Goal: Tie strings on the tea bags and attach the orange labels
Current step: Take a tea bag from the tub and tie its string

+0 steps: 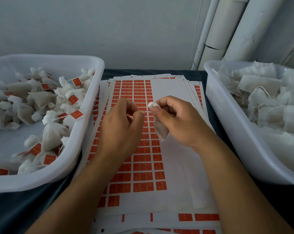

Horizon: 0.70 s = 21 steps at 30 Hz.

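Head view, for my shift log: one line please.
step: tying | right hand: grips white mesh tea bag | left hand: pulls thin white string

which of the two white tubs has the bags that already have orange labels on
The left tub: its tea bags carry orange labels. The right tub holds plain bags with none.

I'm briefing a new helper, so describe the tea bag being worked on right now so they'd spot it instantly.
Look between the two white tubs, above the label sheets. The tea bag hangs from the right hand, its gathered neck pinched, while the left hand pulls its string. Unlike the bags in the tubs, it is off the table and carries no orange label.
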Motion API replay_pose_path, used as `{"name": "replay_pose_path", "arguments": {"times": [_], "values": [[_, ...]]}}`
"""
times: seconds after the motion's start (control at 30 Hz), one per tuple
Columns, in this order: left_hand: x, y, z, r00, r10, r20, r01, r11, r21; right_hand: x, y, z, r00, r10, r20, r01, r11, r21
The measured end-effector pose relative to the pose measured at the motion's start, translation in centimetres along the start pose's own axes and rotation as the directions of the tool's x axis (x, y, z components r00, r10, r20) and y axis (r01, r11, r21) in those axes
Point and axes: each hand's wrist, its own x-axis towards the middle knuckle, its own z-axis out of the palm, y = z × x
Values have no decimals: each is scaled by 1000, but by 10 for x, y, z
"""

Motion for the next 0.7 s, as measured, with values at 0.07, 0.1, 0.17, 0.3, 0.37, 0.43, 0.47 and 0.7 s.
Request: {"name": "replay_pose_path", "arguments": {"times": [0.07, 0.1, 0.17, 0.3, 0.37, 0.43, 0.47, 0.7], "values": [[2, -1, 0, 999, -36, 20, 37, 996, -77, -1, -2, -4, 996, 5, 89, -11, 997, 70], [3, -1, 0, 998, -58, 39, 62, 991, -121, -2, -3, -6, 991, -1, 136, -16, 992, 121], [5, -3, -1, 994, -79, 77, 92, 978, -186, -5, -5, -7, 977, -31, 212, -13, 978, 206], [5, -3, -2, 990, -97, 98, 117, 969, -219, -7, -8, -4, 967, -66, 248, -7, 959, 282], [5, -1, -2, 990, -105, 94, 126, 961, -246, -6, -8, -4, 972, -57, 229, -18, 949, 315], [5, 0, -1, 989, -120, 81, 137, 956, -259, -6, -6, -6, 975, -50, 219, -26, 944, 330], [4, 0, -1, 990, -125, 68, 138, 956, -258, -5, -6, -7, 976, -50, 213, -24, 943, 332], [4, 4, -1, 991, -125, -45, 114, 975, -191, -4, -3, -12, 981, -48, 189, -34, 912, 409]]}}
